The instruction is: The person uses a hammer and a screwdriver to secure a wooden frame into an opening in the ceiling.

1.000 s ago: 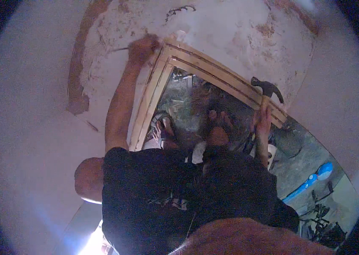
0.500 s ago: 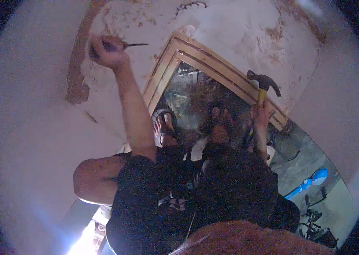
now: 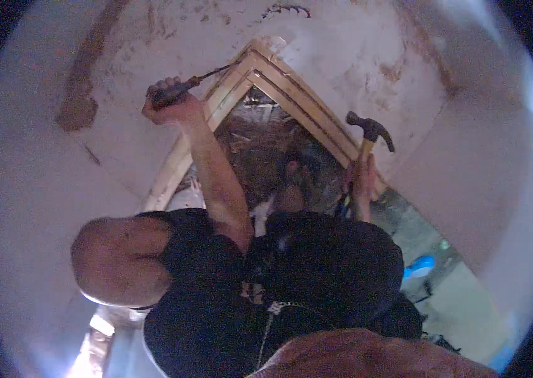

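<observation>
My left hand (image 3: pixel 168 112) is wrapped round the dark handle of a screwdriver (image 3: pixel 177 92). Its thin shaft points right, and its tip reaches the pale wooden strips (image 3: pixel 301 93) near the corner; I cannot tell whether it touches them. On the right, my right hand (image 3: pixel 362 183) grips a claw hammer (image 3: pixel 372 131) low on its yellow handle, with the black head up beside the right-hand strips. The strips run in two layers along the foot of both walls and meet at the corner.
Plastered walls with brown patches (image 3: pixel 78 112) rise on both sides. Wires (image 3: pixel 288 10) stick out above the corner. Dark, littered floor (image 3: pixel 260 148) lies between the strips, with my foot on it. A blue object (image 3: pixel 421 266) lies at right; bright light shines lower left.
My left hand has come down slightly and right, bringing the screwdriver's tip up to the strips near the corner. The hammer has shifted left in view, and the whole view has moved too.
</observation>
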Tool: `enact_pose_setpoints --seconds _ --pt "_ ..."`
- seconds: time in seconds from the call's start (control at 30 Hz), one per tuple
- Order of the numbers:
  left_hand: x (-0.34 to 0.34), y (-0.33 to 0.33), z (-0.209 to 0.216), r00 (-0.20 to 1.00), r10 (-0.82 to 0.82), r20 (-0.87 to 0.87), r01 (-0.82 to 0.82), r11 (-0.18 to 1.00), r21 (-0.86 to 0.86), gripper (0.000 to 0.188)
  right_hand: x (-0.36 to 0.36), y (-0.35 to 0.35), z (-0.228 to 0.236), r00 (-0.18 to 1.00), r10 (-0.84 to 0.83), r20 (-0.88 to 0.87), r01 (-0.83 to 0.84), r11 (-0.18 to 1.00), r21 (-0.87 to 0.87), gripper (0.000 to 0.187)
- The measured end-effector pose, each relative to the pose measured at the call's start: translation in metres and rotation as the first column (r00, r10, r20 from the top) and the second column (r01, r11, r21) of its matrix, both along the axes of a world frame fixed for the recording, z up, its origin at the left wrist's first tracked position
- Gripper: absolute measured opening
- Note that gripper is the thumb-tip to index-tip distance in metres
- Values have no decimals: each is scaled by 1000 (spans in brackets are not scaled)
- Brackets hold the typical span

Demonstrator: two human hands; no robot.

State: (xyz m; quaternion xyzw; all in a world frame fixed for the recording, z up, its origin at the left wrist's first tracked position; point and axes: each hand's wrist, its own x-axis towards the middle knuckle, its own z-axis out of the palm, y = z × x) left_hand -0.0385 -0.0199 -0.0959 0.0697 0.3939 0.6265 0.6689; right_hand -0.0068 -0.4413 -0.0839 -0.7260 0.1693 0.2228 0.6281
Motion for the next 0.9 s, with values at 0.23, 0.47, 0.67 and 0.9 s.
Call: enact_pose_setpoints --seconds 0.23,0.47,0.67,0.9 --pt "-26 -18 -29 963 196 187 -118 926 -359 49 70 112 102 951 309 1 -306 943 -132 34" --pt "1 -12 -27 948 267 174 -164 876 -454 51 121 218 162 718 662 213 -561 732 -386 18" --pt "7 -22 -46 953 211 217 -112 912 -394 43 107 252 173 505 856 115 -790 511 -339 16" --pt "7 -27 -83 898 376 229 -264 876 -404 27 155 321 160 58 938 343 -809 245 -535 22"
